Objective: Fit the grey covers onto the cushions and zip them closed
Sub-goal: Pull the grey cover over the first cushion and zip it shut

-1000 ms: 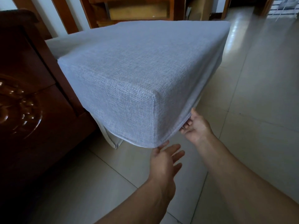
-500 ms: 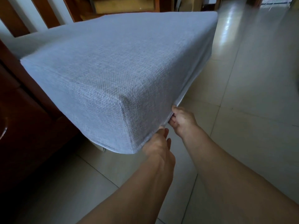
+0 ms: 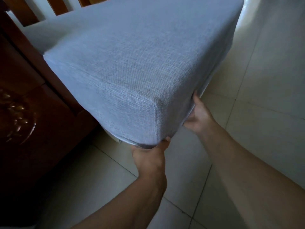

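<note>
A large block cushion in a grey woven cover (image 3: 135, 63) juts out from the wooden sofa, its near corner pointing at me and hanging over the floor. My left hand (image 3: 149, 156) grips the cover's bottom edge under that corner, fingers hidden beneath the fabric. My right hand (image 3: 198, 115) holds the lower edge of the right side face, fingers tucked under it and out of sight. A pale strip of cover edge (image 3: 117, 140) shows below the left side face. No zip is visible.
A dark carved wooden sofa arm (image 3: 24, 113) stands close on the left, with wooden back slats (image 3: 29, 15) behind the cushion. Glossy cream floor tiles (image 3: 255, 80) spread to the right and beneath my arms.
My left hand has moved from open below the corner to gripping the cover's bottom edge. My right hand stayed on the right lower edge. The view has moved closer to the cushion.
</note>
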`<state>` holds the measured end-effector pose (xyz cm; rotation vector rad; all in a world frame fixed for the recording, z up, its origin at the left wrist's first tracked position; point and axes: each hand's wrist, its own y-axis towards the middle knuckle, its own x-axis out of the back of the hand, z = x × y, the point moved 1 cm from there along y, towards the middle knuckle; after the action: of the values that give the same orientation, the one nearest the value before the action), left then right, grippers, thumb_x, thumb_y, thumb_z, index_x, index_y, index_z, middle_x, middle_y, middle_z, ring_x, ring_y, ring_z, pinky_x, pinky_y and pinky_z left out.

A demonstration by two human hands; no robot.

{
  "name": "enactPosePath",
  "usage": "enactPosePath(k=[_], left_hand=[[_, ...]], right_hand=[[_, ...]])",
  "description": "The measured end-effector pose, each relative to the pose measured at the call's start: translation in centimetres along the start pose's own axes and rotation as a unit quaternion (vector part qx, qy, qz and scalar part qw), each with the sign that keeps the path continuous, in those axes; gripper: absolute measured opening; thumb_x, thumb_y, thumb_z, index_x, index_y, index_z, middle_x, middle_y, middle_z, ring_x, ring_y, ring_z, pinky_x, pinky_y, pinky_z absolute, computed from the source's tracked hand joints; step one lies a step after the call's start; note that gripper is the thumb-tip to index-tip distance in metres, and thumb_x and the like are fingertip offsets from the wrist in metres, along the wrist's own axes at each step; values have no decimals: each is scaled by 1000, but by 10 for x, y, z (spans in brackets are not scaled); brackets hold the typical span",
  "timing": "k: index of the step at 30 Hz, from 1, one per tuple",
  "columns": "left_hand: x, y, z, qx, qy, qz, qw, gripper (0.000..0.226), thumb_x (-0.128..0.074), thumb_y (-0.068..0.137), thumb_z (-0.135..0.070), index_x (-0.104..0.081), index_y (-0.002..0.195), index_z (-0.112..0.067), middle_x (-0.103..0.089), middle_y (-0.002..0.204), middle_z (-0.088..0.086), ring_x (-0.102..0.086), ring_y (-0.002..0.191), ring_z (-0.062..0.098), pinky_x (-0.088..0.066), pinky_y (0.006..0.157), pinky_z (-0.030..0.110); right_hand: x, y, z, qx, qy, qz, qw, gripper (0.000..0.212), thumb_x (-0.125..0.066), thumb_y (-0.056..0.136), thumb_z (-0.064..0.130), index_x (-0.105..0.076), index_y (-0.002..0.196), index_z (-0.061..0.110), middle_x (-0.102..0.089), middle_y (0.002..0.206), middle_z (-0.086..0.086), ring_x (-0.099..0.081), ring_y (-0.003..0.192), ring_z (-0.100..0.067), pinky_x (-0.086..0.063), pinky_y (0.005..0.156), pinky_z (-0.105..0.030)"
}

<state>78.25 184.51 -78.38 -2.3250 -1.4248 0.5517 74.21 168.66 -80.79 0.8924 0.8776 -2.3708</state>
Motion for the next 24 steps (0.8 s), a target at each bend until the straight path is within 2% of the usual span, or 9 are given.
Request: enactPosePath(k=[2, 5, 8, 11, 14, 18, 20, 24], left_hand=[[-2, -3, -9, 51, -22, -3, 998, 49, -74, 68, 10, -49, 89, -26, -55, 88, -15, -54, 91, 17, -44, 91, 33], [-6, -7, -21, 121, -41, -21, 992, 41, -69, 71, 14, -49, 80, -21, -54, 81, -9, -54, 81, 15, -42, 84, 29], [-10, -16, -39, 165, -59, -33, 984, 36, -66, 76, 13, -48, 77, -17, -53, 75, -4, -50, 69, 11, -41, 66, 25], [-10, -26, -57, 183, -55, -41, 981, 36, -65, 77, 12, -46, 76, -18, -52, 73, -5, -50, 69, 10, -40, 74, 28], [-14, -37, -79, 193, -66, -46, 978, 36, -63, 78, 13, -46, 75, -19, -52, 72, -5, -50, 68, 10, -40, 70, 26], [-24, -55, -115, 203, -83, -71, 973, 36, -61, 80, 12, -46, 75, -19, -53, 72, -5, -50, 67, 10, -36, 83, 26], [-29, -65, -133, 206, -90, -83, 971, 34, -62, 80, 12, -47, 75, -18, -56, 75, -2, -52, 70, 11, -38, 82, 25], [-42, -78, -169, 218, -109, -121, 962, 28, -62, 81, 10, -49, 78, -16, -61, 87, 6, -52, 68, 13, -43, 70, 24]], right_hand=[[-8, -4, 0, -14, 16, -18, 1000, 59, -34, 93, 60, -59, 120, 13, -68, 108, -10, -58, 107, -27, -49, 77, -38], [-19, -11, 6, -21, 9, -47, 999, 60, -43, 91, 58, -55, 129, 12, -63, 121, -11, -55, 117, -28, -49, 84, -39], [-31, -15, 15, -10, -2, -73, 997, 57, -49, 90, 55, -58, 126, 11, -65, 121, -10, -58, 115, -27, -50, 88, -39], [-47, -26, 27, -16, -17, -86, 996, 51, -51, 91, 51, -61, 122, 11, -67, 117, -10, -62, 109, -26, -51, 87, -38], [-68, -39, 40, -22, -17, -94, 995, 45, -48, 94, 47, -62, 117, 11, -68, 111, -9, -63, 103, -23, -52, 80, -35], [-98, -55, 64, -30, -23, -103, 994, 50, -49, 93, 44, -56, 127, 8, -62, 124, -11, -58, 114, -26, -50, 85, -37], [-114, -62, 79, -35, -25, -104, 994, 50, -52, 91, 43, -57, 125, 6, -62, 124, -12, -59, 113, -25, -49, 90, -38], [-151, -74, 112, -61, -42, -112, 991, 49, -60, 88, 40, -59, 122, 5, -65, 119, -11, -62, 110, -24, -48, 96, -40]])
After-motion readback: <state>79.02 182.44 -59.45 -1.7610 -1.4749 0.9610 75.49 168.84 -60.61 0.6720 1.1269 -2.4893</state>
